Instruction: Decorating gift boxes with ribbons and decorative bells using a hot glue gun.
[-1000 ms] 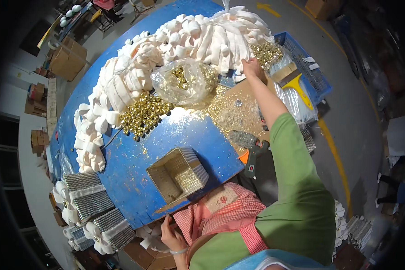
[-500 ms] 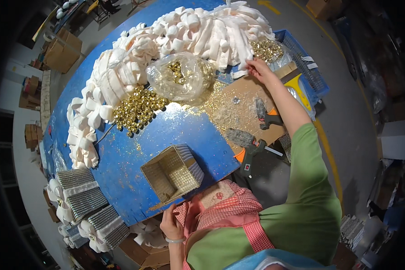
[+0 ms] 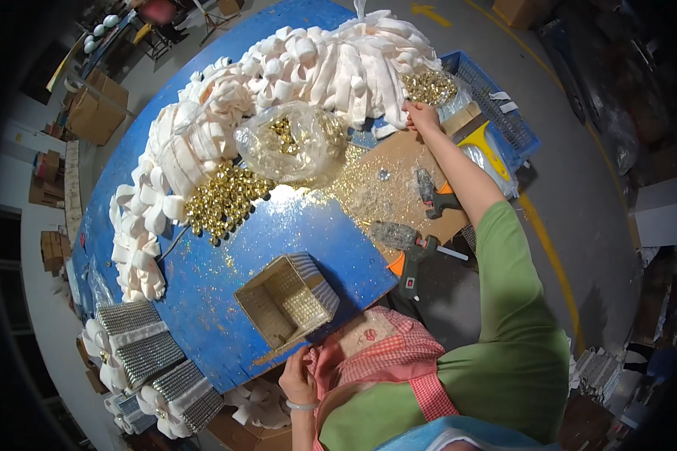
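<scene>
Head view: a person at a round blue table (image 3: 226,263), one hand at the near edge and one arm stretched to the far side.

Nearest, the left hand (image 3: 299,378) rests by the table edge against a red checked apron (image 3: 384,353), fingers curled; whether it grips anything I cannot tell. Just beyond it a small open woven box (image 3: 286,301) sits tilted on the table. To the right, two glue guns (image 3: 414,252) lie on a glitter-strewn cardboard sheet (image 3: 387,169). Further out are a heap of gold bells (image 3: 226,199) and a clear bag (image 3: 289,139) of more bells. At the far side the right hand (image 3: 421,116) pinches a white ribbon bow (image 3: 387,129) at the edge of the long bank of white bows (image 3: 278,75), just beside a blue crate (image 3: 504,113).
</scene>
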Available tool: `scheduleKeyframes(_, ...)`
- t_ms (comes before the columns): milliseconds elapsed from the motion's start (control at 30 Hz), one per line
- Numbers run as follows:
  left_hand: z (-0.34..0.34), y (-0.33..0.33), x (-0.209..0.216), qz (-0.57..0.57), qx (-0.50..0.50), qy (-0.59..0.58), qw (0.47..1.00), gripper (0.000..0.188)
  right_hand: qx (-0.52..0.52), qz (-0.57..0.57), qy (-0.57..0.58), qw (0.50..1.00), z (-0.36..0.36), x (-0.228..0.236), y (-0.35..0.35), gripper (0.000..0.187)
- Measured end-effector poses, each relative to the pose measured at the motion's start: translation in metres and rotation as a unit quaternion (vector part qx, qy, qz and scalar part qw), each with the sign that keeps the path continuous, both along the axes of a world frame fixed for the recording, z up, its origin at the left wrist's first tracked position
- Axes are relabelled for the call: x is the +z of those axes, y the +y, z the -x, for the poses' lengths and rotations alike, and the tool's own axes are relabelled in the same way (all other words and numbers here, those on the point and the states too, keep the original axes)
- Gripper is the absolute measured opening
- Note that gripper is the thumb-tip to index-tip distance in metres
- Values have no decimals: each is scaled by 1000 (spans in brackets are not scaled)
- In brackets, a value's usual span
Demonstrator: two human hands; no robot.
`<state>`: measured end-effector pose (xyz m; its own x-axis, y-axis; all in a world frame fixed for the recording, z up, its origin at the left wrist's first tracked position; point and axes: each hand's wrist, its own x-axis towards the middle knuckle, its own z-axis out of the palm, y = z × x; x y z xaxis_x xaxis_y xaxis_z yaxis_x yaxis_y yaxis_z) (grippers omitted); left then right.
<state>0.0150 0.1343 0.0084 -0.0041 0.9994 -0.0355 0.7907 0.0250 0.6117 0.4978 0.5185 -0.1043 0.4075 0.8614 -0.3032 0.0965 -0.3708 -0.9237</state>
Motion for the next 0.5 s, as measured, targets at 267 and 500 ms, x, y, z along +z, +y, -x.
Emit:
scheduleKeyframes(267, 29, -29, -33, 69, 112, -66, 989, 33, -74, -33, -282, 956, -20, 30, 92, 29)
scheduleKeyframes(500, 115, -119, -112, 333, 183, -169, 909, 29, -122, -21, -400, 908, -57, 69, 165, 25)
